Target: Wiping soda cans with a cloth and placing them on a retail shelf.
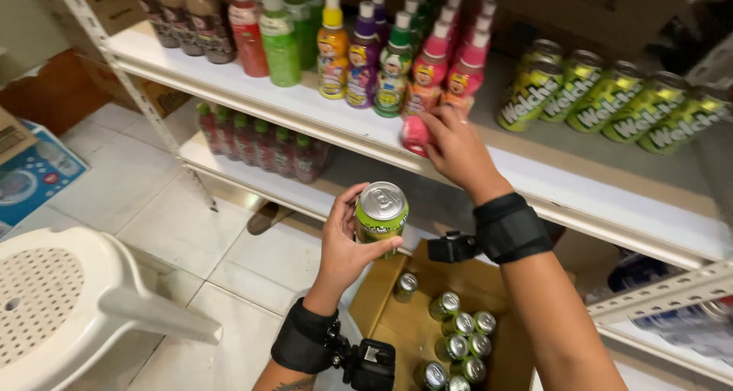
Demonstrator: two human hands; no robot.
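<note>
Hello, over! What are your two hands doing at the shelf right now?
Left hand holds green metal drink can. Right hand grips pink plastic bottle at white shelf edge. Open cardboard box of cans below.

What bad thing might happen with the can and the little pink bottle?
1. The right hand holds the pink bottle at the shelf edge; a slip may drop it to the floor.
2. Setting it back may knock over the bottles crowded behind it.
3. The left hand holds the can over the box; dropped, it could dent the cans inside.
</note>
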